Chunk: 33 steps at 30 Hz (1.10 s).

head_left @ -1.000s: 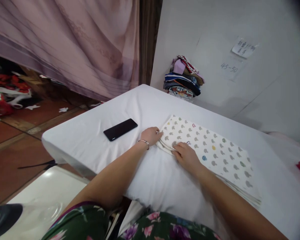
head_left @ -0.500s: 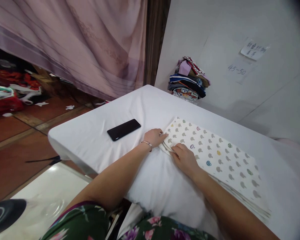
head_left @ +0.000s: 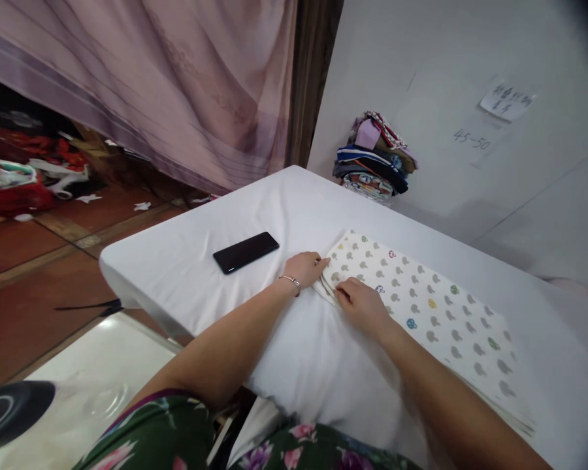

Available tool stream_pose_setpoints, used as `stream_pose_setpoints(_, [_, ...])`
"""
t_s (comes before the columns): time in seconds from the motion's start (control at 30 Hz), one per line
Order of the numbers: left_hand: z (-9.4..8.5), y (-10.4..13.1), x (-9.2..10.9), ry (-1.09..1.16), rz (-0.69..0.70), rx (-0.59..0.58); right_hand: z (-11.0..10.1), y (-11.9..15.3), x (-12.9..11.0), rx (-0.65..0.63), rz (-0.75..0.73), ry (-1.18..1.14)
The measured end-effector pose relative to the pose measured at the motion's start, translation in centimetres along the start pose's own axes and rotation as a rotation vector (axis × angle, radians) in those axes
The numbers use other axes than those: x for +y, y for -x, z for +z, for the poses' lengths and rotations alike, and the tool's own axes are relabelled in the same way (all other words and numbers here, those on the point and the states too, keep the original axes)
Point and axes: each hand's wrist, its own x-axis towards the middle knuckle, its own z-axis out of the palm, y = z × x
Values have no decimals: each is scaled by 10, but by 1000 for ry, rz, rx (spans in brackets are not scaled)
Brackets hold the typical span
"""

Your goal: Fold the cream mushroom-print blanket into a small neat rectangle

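A folded white cloth (head_left: 419, 287) printed with grey and a few coloured mushroom shapes lies flat on the white-covered table. My left hand (head_left: 304, 269) pinches the cloth's left end between thumb and fingers, and a bracelet sits on that wrist. Close by, my right hand (head_left: 361, 305) has its fingers curled over the near corner of the same end, gripping the layered edge. My right forearm covers part of the cloth's near long side. To the left of both hands a black phone (head_left: 246, 252) rests on the table.
A stack of folded clothes (head_left: 375, 156) stands at the far table edge against the wall. Pink curtains (head_left: 215, 85) hang behind. At lower left is a white stool-like surface (head_left: 112, 352) carrying a clear container with a dark lid (head_left: 17, 414).
The whole view has shifted slightly. My right fingers have moved a little along the cloth's corner. My left hand stays at the same end, and the cloth lies as before.
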Motion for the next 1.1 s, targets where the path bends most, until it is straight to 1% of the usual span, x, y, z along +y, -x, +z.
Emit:
stream_pose_setpoints(0.1, [-1, 1, 1, -8, -2, 0, 1, 0, -2, 0, -21, 96])
stream_pose_setpoints(0.2, [-4, 2, 2, -14, -9, -19, -1, 1, -3, -15, -40, 82])
stream_pose_setpoints(0.3, [-6, 3, 4, -19, -14, -30, -1, 0, -3, -3, -62, 49])
stream_pose_setpoints(0.53, [-6, 3, 4, -11, -5, -24, 4, 1, -6, -25, -84, 119])
stream_pose_setpoints(0.7, [-5, 2, 3, -8, -7, -25, 5, 2, -9, -8, -63, 171])
stream_pose_setpoints(0.8, [-7, 2, 4, -14, -8, -31, 4, 0, -6, -9, -49, 94])
stream_pose_setpoints(0.93, [-5, 1, 4, -21, -7, -18, 0, -1, 2, 18, -19, -131])
stream_pose_setpoints(1.0, [-3, 0, 3, -23, 0, -12, 1, -1, 2, 22, -36, -133])
stream_pose_setpoints(1.1, [-1, -1, 1, -7, -2, 1, 4, 0, -2, -7, -80, -17])
